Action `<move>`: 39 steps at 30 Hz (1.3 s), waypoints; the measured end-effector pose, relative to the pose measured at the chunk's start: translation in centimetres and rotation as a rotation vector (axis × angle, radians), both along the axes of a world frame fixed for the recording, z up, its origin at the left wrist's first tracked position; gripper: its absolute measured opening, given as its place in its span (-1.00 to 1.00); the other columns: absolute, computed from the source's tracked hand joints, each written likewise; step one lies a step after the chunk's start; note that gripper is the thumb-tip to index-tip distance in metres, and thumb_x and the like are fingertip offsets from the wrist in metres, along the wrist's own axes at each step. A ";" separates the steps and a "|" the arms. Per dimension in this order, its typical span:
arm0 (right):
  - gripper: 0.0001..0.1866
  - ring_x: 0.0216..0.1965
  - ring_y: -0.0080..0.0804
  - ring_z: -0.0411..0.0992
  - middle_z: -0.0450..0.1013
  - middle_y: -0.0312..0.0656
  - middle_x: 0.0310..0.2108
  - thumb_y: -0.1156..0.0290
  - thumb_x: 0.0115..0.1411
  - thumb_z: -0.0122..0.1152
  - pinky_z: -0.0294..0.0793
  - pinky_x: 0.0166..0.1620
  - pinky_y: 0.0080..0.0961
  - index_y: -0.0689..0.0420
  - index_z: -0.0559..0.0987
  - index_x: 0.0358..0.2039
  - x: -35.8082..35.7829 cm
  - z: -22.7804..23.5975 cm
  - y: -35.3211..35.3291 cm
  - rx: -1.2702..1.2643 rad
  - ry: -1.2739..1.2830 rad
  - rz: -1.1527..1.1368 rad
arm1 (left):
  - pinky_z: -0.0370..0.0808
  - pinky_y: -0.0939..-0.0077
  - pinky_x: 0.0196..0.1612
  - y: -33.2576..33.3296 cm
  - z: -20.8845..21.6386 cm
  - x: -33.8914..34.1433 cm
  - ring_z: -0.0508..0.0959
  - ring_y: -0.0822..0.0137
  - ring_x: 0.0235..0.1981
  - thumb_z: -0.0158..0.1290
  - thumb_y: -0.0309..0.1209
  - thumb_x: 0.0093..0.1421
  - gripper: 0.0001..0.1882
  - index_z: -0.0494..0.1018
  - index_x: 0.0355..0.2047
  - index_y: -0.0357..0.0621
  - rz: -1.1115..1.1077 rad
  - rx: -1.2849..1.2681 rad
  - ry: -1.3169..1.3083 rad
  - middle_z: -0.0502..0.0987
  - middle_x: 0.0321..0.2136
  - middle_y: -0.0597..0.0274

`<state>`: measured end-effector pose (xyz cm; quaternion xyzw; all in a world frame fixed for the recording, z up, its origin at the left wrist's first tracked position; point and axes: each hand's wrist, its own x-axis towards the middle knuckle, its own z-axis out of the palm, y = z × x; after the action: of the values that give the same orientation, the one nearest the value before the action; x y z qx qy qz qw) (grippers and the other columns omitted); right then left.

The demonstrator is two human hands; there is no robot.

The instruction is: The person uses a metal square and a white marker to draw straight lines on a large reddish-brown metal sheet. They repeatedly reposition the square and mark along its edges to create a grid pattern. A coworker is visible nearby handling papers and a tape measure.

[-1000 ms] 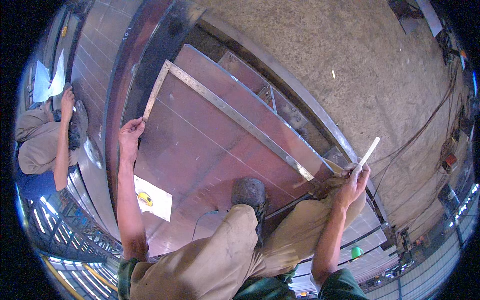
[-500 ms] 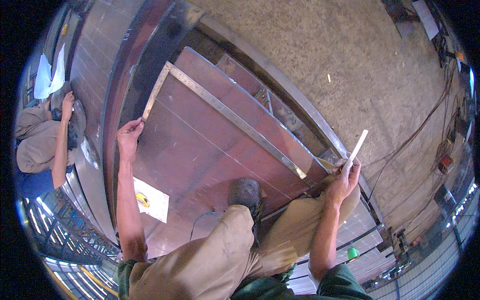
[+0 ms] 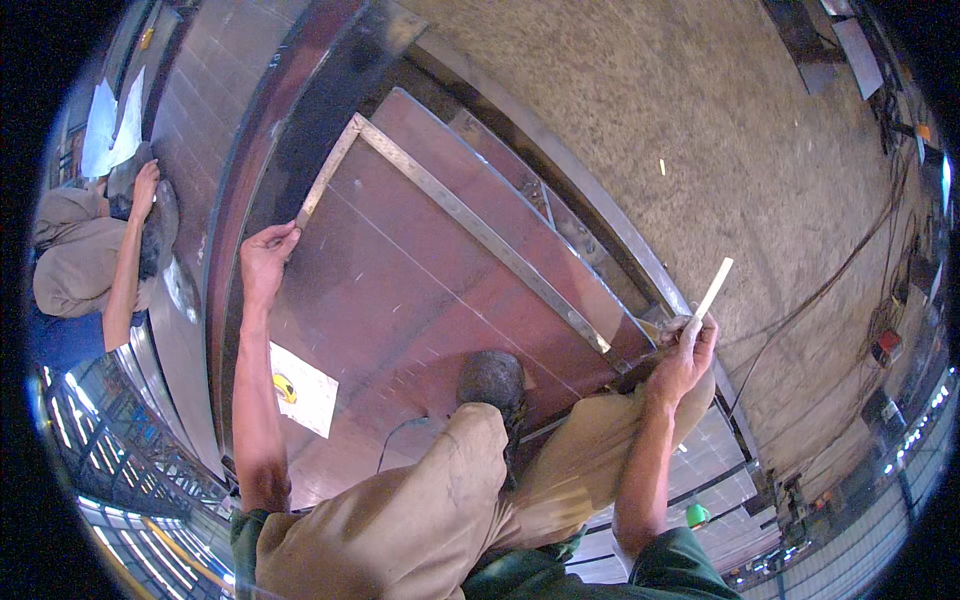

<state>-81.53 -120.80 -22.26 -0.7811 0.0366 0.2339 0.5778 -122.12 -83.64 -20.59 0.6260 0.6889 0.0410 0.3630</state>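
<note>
A steel framing square (image 3: 485,236) lies flat on a reddish-brown steel plate (image 3: 420,300). Its corner points to the far side, its long arm slants down toward my right knee, and a thin pale line runs across the plate beside it. My left hand (image 3: 266,262) pinches the tip of the short arm between thumb and fingers. Out past the plate's right edge, my right hand (image 3: 684,358) grips a white chalk stick (image 3: 714,286), which points up and away from the plate.
On the plate by my left forearm rests a white sheet (image 3: 312,405) with a yellow and black object (image 3: 285,388). My boot (image 3: 490,380) stands on the plate. Another person (image 3: 100,250) sits at the left beyond a steel beam (image 3: 235,170). Cables (image 3: 835,285) cross the floor at right.
The whole view has shifted slightly. My left hand still pinches the framing square, and my right hand still holds the chalk stick in nearly the same place.
</note>
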 end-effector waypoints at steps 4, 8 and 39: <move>-0.87 -0.50 -0.60 0.26 0.34 -0.30 -0.49 0.43 0.38 -0.06 0.26 -0.42 -0.65 0.18 0.40 -0.13 0.0 0.1 0.3 0.017 -0.023 0.024 | 0.43 0.64 -0.18 -0.3 0.5 0.4 0.53 0.55 -0.30 0.23 -0.49 0.13 -0.78 0.62 -0.20 -0.25 -0.041 0.022 0.060 0.63 -0.34 0.30; -0.86 -0.50 -0.60 0.26 0.33 -0.30 -0.50 0.42 0.38 -0.05 0.26 -0.42 -0.66 0.18 0.42 -0.13 0.0 -0.4 -0.1 -0.026 -0.055 0.053 | 0.43 0.64 -0.20 0.0 0.1 -0.3 0.53 0.56 -0.31 0.23 -0.48 0.13 -0.79 0.62 -0.20 -0.25 -0.098 0.035 0.103 0.62 -0.35 0.32; -0.84 -0.46 -0.63 0.25 0.33 -0.35 -0.49 0.39 0.40 -0.10 0.26 -0.35 -0.63 0.18 0.42 -0.18 -0.4 -0.6 0.1 -0.044 -0.051 0.099 | 0.43 0.65 -0.24 -0.1 -2.4 -2.1 0.52 0.59 -0.37 0.20 -0.46 0.16 -0.82 0.61 -0.23 -0.23 -0.041 0.076 -0.168 0.62 -0.40 0.38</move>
<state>-81.92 -120.71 -22.83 -0.8002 -0.0117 0.2414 0.5489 -124.19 -83.76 -23.00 0.6476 0.6411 0.1120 0.3964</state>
